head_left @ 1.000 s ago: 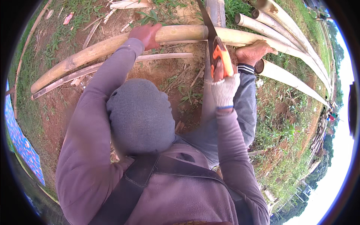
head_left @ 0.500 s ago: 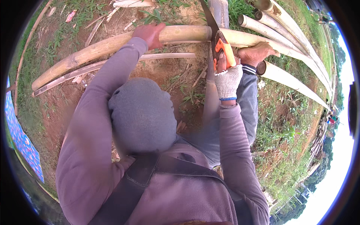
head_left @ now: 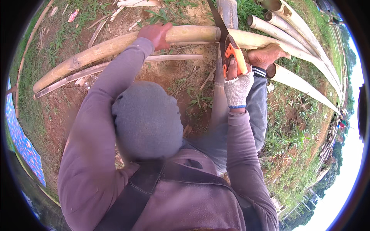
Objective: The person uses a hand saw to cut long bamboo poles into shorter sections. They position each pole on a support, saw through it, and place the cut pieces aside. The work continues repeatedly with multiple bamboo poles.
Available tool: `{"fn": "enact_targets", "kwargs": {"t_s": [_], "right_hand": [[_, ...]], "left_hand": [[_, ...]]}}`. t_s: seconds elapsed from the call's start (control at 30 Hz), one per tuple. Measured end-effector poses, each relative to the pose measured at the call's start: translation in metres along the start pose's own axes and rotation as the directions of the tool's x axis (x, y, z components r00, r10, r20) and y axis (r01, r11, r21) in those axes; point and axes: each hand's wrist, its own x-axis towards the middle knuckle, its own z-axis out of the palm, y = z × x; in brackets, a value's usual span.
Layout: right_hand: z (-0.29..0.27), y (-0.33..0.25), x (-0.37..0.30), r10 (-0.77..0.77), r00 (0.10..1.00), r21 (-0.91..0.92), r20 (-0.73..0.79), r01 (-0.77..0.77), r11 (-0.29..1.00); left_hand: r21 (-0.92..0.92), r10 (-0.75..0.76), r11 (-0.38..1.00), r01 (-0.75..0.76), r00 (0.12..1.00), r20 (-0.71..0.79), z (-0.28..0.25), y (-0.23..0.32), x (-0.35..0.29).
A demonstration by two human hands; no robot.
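Note:
My left hand [head_left: 156, 34] lies bare on a long pale bamboo pole [head_left: 115, 44] that runs across the ground ahead of me. My right hand [head_left: 237, 82], in a white knit fingerless glove, grips the orange handle of a hand saw [head_left: 233, 57]. The saw's dark blade [head_left: 217, 23] crosses the pole just right of my left hand. A bare foot [head_left: 266, 56] at the end of my raised grey trouser leg presses on the pole to the right of the blade. My grey-capped head and shoulders fill the lower middle.
Several more bamboo poles [head_left: 296, 38] lie fanned out at the upper right. A thin split strip [head_left: 115, 65] lies beside the pole on bare soil with grass patches. A blue patterned sheet [head_left: 23, 146] sits at the far left.
My right hand and the saw have shifted slightly forward along the cut. My left hand and the foot stay on the pole.

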Motion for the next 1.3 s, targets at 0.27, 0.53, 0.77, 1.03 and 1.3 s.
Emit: {"fn": "enact_targets", "kwargs": {"t_s": [0.27, 0.53, 0.77, 1.03, 1.3], "right_hand": [[-0.098, 0.002, -0.158, 0.197, 0.980, 0.010, -0.012, -0.197, 0.980], [0.003, 0.003, -0.008, 0.108, 0.994, 0.106, 0.010, -0.108, 0.988], [-0.083, 0.001, -0.132, 0.372, 0.923, 0.049, 0.101, -0.379, 0.924], [-0.079, 0.009, -0.116, 0.000, 0.997, -0.080, 0.078, 0.006, 0.997], [-0.075, 0.000, -0.115, -0.020, 0.999, -0.062, 0.050, 0.023, 0.998]], "left_hand": [[-0.007, -0.089, 0.996, 0.090, 0.988, 0.129, -0.011, 0.000, 0.004], [0.024, -0.014, 1.000, 0.014, 1.000, -0.009, -0.006, -0.010, 0.008], [-0.005, -0.058, 0.998, 0.059, 0.997, 0.055, -0.008, -0.004, 0.003], [-0.028, -0.030, 0.999, 0.029, 1.000, -0.005, -0.006, -0.004, -0.001], [0.072, -0.056, 0.996, 0.056, 0.998, 0.002, -0.015, -0.063, -0.022]]}}
